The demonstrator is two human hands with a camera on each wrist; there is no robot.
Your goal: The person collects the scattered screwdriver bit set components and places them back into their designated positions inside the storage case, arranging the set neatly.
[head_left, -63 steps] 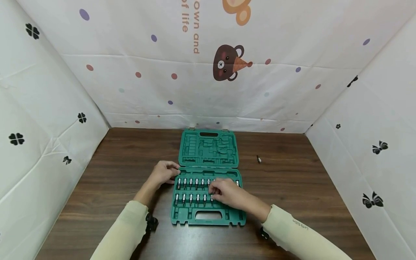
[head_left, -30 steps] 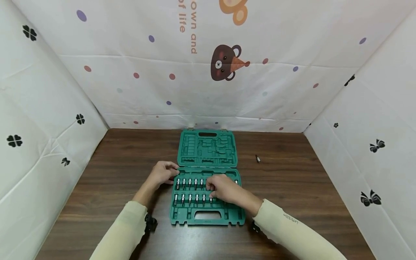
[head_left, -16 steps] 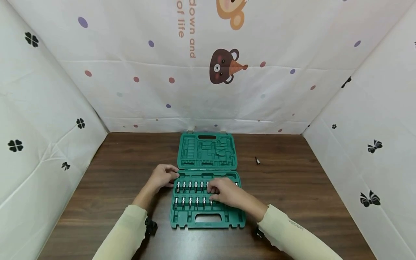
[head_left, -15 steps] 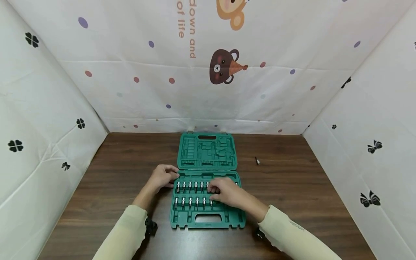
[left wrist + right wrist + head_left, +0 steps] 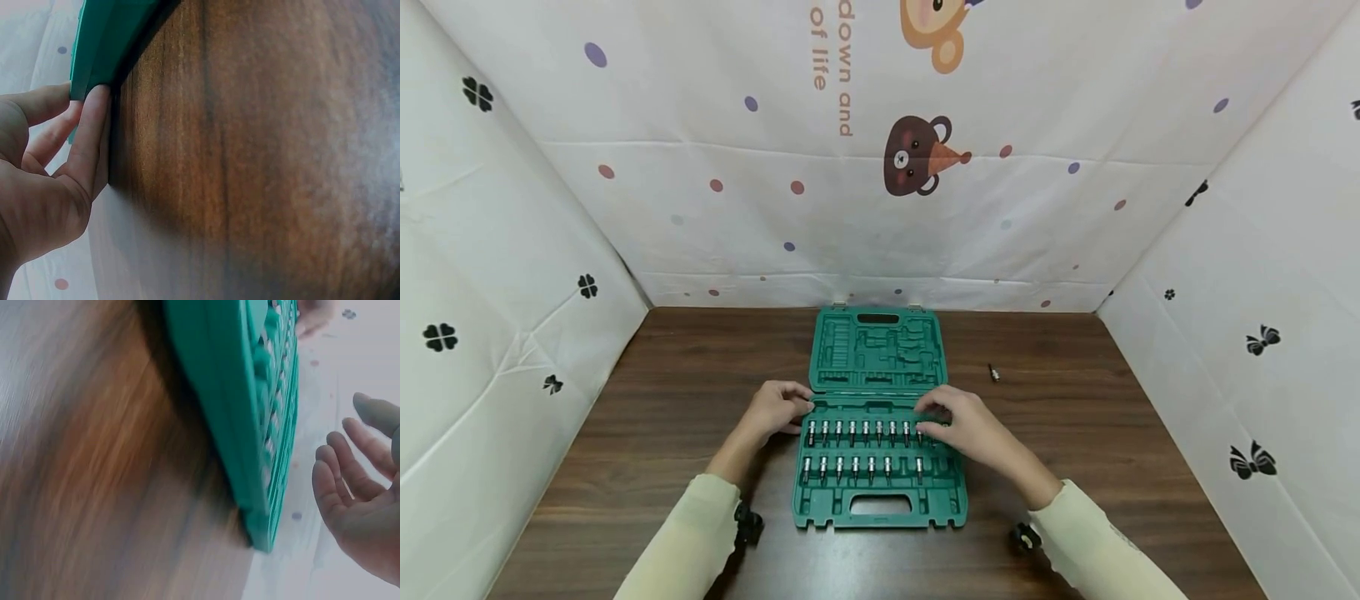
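Observation:
A green plastic case [image 5: 936,508] lies open on the table, its lid [image 5: 880,346] folded back. Two rows of silver-and-black bit sockets [image 5: 855,468] sit in its slots; the front row has a gap between two sockets on the right. My left hand [image 5: 772,408] holds the case's back left corner, thumb on the rim and fingers against the side, as the left wrist view shows. My right hand [image 5: 962,421] hovers over the right end of the back row, hiding part of it. In the right wrist view its fingers are loosely bent, with nothing between them.
One loose bit socket [image 5: 994,373] lies on the dark wooden table [image 5: 1037,400], right of the lid. Printed white cloth walls [image 5: 737,225] close off the back and both sides. Each wrist wears a black camera [image 5: 748,521].
My right hand has left the middle of the back row and moved right and slightly back, uncovering sockets there; its fingers have spread. My left hand stays at the corner.

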